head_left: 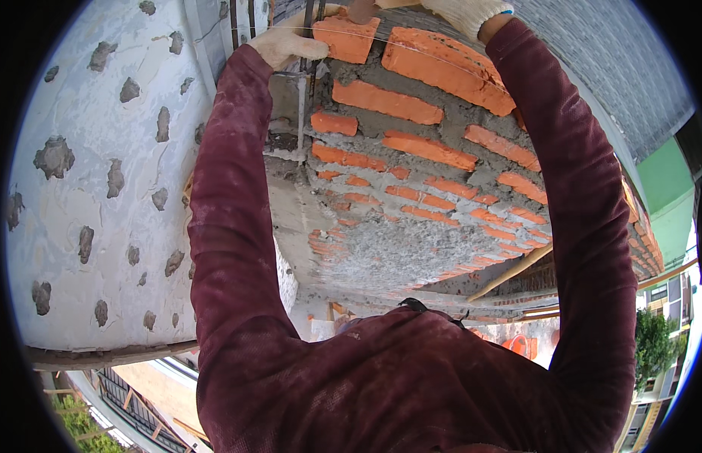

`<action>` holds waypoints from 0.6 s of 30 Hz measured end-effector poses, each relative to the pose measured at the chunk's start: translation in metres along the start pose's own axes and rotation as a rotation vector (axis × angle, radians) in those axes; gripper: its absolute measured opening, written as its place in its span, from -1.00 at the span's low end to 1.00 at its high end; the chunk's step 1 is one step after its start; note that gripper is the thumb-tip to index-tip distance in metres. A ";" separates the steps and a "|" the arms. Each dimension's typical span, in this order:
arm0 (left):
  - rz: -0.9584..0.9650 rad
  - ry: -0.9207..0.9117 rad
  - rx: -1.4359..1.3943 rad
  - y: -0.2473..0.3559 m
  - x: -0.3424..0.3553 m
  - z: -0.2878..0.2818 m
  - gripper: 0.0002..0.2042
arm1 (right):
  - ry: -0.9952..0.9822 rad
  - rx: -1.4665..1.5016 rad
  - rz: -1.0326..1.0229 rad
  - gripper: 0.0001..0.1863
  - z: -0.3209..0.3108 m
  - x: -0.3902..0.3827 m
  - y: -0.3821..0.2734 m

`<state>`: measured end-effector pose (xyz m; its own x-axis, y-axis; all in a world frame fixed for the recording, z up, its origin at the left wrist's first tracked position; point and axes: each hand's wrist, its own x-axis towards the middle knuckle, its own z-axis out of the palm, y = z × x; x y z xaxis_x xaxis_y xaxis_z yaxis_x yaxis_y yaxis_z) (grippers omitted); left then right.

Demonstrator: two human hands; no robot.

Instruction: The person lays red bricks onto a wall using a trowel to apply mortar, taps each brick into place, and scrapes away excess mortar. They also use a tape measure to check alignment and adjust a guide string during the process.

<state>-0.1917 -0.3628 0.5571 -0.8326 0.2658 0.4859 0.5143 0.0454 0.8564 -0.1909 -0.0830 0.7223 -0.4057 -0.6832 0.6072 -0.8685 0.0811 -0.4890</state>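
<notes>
My left hand [290, 44], in a pale glove, is at the left end of the top course. It is closed around an orange brick [345, 38], thumb at the brick's left edge and fingers over its top. My right hand [466, 10], in a white knit glove, is partly cut off by the upper edge. It is closed on a wooden-handled tool [396, 3], whose brownish head lies above the held brick; its exact kind is unclear. A longer brick [447, 66] lies in grey mortar to the right. A thin string crosses the front of the top bricks.
Dark vertical steel bars [309, 38] rise beside my left hand. A whitish wall with grey patches [113, 177] stands at left. Below my hands runs the brick wall face [411, 155]. A wooden pole [511, 272] slants at lower right, near an orange bucket [521, 346].
</notes>
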 end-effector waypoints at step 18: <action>0.039 -0.021 0.082 -0.006 -0.005 -0.009 0.13 | 0.108 -0.023 -0.111 -0.68 -0.016 -0.020 -0.009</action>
<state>-0.1926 -0.3733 0.5518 -0.8074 0.2889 0.5144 0.5623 0.1129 0.8192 -0.1799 -0.0578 0.7244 -0.3345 -0.6067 0.7211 -0.9153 0.0269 -0.4020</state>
